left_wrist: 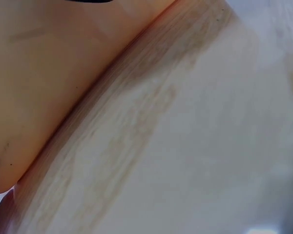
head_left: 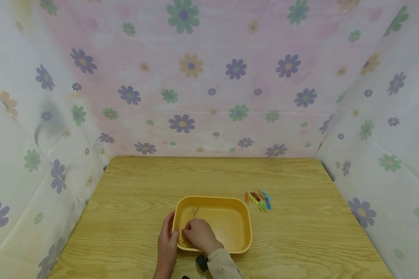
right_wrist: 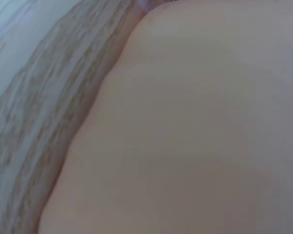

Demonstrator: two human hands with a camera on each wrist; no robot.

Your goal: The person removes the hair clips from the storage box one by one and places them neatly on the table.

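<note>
A yellow plastic basin (head_left: 227, 228) sits on the wooden table near its front edge. My left hand (head_left: 167, 240) grips its left wall, fingers outside and thumb over the rim. My right hand (head_left: 200, 234) reaches into the left part of the basin, fingers curled and fingertips low near the left inner wall. Just beyond its knuckles a thin brownish-orange forked piece (head_left: 196, 211) shows against the basin. I cannot tell what is between the right fingertips. In the right wrist view the bare skin of that hand (right_wrist: 176, 122) fills most of the picture.
Several small coloured clips (head_left: 260, 200), blue, green, yellow, red-brown and orange, lie in a loose group right of the basin's far corner. Flowered cloth (head_left: 209, 77) hangs behind the wooden table (head_left: 300, 224) and along both sides.
</note>
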